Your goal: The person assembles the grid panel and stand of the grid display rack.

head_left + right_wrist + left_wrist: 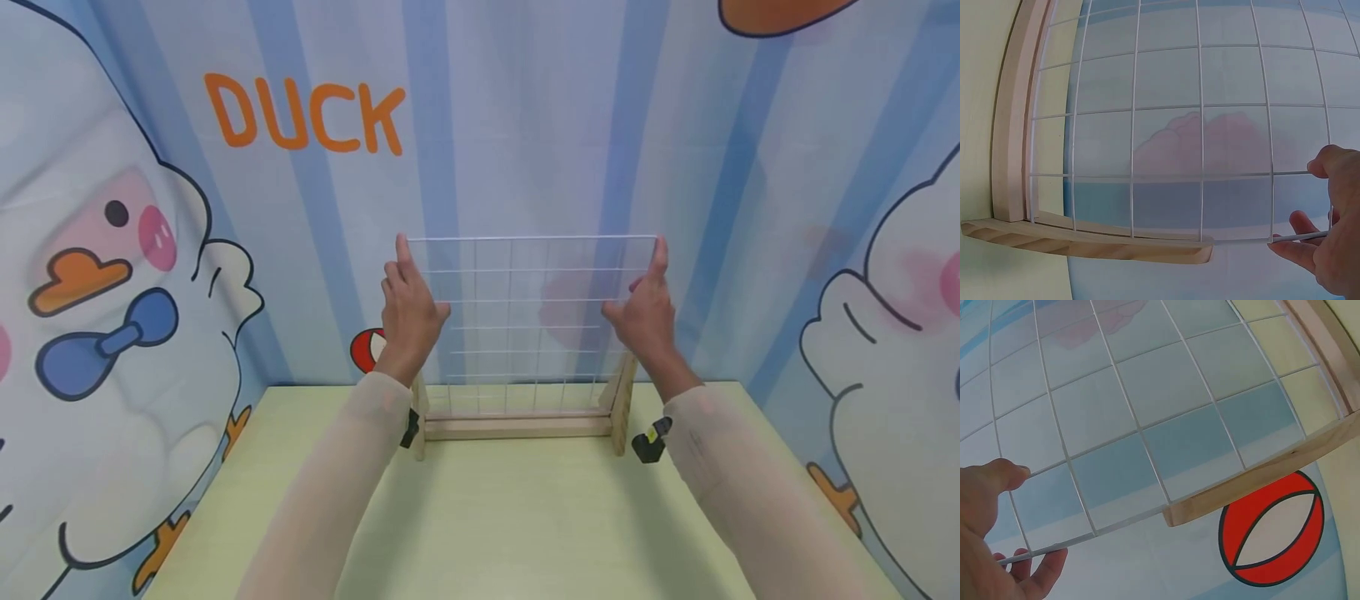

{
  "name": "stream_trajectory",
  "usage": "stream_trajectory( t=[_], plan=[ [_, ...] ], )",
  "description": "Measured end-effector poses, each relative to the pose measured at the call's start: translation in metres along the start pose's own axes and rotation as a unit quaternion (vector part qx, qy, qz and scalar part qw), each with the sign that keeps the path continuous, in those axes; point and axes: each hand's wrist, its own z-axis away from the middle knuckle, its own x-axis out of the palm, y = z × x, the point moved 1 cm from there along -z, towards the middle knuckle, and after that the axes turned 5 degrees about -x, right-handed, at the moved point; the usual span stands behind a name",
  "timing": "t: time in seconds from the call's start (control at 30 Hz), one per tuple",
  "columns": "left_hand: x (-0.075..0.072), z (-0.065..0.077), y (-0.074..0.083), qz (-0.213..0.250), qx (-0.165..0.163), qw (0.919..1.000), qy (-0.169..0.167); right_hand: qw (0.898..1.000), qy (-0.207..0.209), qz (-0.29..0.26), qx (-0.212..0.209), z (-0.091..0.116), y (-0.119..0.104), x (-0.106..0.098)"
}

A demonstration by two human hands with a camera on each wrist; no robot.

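Note:
A white wire grid panel stands upright, its lower edge at the crossbar of a wooden stand. My left hand grips the panel's left side near the top, index finger reaching up to the corner. In the left wrist view its thumb lies at the wires with the other fingers round the edge. On the opposite side my right hand holds the right edge at about the same height. The right wrist view shows its thumb on a wire and fingers around the side wire. Wooden side pieces flank the panel's lower part.
The stand is on a pale yellow table, towards its far edge. A blue-striped curtain with duck drawings and orange letters hangs close behind and on both sides. Small black devices sit at both wrists.

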Motion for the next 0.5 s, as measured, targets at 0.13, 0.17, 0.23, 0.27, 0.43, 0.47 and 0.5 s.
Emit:
stream_trajectory(
  t=[0.13, 0.17, 0.23, 0.27, 0.43, 0.47, 0.5],
  plan=[
    [0.0036, 0.0043, -0.0027, 0.004, 0.002, 1.0, -0.002, 1.0, -0.001, 0.006, 0.004, 0.0035, 0.0037, 0.0013],
    [0.0045, 0.0052, -0.0035, 0.003, 0.002, 1.0, -0.003, 1.0, -0.003, 0.008, 0.004, 0.0046, 0.0048, 0.0018],
    [0.0057, 0.0071, -0.0048, -0.002, 0.001, 1.0, -0.002, 1.0, -0.005, 0.014, 0.005, 0.0066, 0.007, 0.0025],
    [0.0062, 0.0078, -0.0053, -0.005, 0.001, 1.0, 0.0, 1.0, -0.007, 0.017, 0.005, 0.0074, 0.0079, 0.003],
    [0.0067, 0.0068, -0.0051, -0.007, 0.003, 0.9999, 0.009, 0.999, -0.006, 0.032, -0.005, 0.0058, 0.0098, 0.0034],
    [0.0066, 0.0059, -0.0047, -0.005, 0.001, 0.9999, 0.009, 0.999, -0.005, 0.036, -0.008, 0.0046, 0.0096, 0.0033],
    [0.0066, 0.005, -0.0044, -0.003, 0.0, 1.0, 0.009, 0.999, -0.005, 0.04, -0.011, 0.0037, 0.0091, 0.003]
  ],
)
